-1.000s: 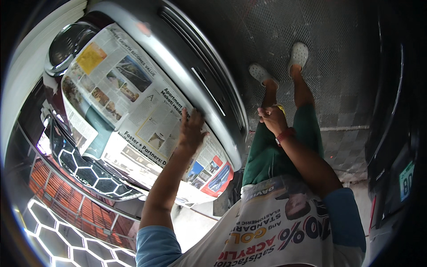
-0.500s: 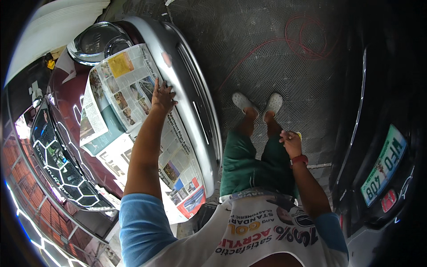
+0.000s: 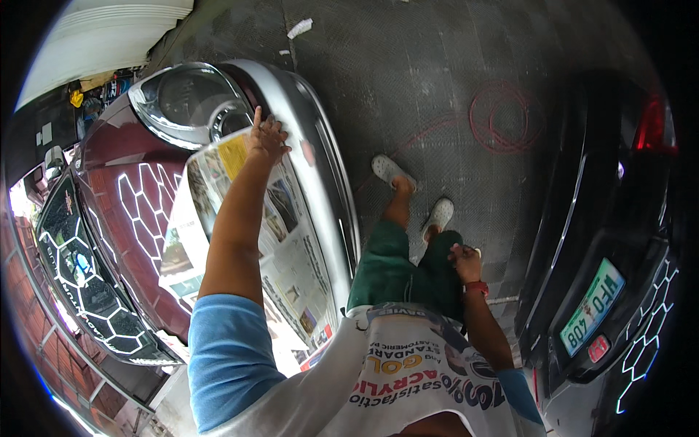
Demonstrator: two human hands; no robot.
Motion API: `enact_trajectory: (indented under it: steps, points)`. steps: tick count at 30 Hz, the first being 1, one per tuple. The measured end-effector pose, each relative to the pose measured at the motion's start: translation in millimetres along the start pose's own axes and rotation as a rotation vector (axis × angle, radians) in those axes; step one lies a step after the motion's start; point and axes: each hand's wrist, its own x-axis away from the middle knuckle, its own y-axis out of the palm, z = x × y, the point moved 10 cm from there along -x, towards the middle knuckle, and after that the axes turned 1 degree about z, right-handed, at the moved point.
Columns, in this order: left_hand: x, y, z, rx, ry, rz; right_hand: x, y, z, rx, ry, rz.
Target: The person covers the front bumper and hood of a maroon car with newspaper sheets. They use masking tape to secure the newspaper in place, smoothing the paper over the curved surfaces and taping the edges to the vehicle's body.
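My left hand (image 3: 268,140) reaches out with its fingers spread. It presses on the upper end of a newspaper (image 3: 291,237), where the sheets meet a silver-grey car bumper (image 3: 309,146). The newspaper lies over the front of a maroon car (image 3: 116,149), along the bumper's inner edge. Just beyond my fingertips is the clear headlight (image 3: 191,98). My right hand (image 3: 464,264) hangs low beside my green shorts, its fingers curled. A small pale, yellowish edge shows at its outer side; what it belongs to is mostly hidden.
Behind me on the right stands a dark car (image 3: 561,255) with a red tail light (image 3: 652,127). A red hose (image 3: 502,120) lies coiled on the dark textured floor (image 3: 386,80). A scrap of white paper (image 3: 299,28) lies farther off.
My left hand has slid along the newspaper's edge to its upper end by the headlight. My feet have stepped apart, and my view has shifted toward the headlight. The right hand stays low and curled.
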Motion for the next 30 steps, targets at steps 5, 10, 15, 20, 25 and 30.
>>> enact_trajectory:
  steps: [5,10,15,20,25,30]
  points:
    - [13.6,-28.6,-24.6,-0.024,-0.219,0.159,5.1,56.1,-98.5,0.068,-0.125,-0.083]
    - [169.1,-87.3,20.6,0.994,-0.271,0.746,15.9,124.0,-207.7,0.393,-0.551,-0.234]
    - [232.8,-22.3,99.6,2.211,-0.508,0.616,108.9,203.9,-346.2,0.497,-1.154,-0.620]
    - [277.5,-94.9,50.3,2.520,-0.472,0.779,194.6,236.7,-432.4,0.632,-0.731,-1.224]
    - [304.9,-119.7,38.2,2.499,-0.643,1.152,230.1,232.0,-473.2,0.751,-0.837,-1.403]
    - [355.9,-127.1,23.0,2.003,-1.090,1.209,208.0,230.5,-458.1,0.930,-0.615,-1.467]
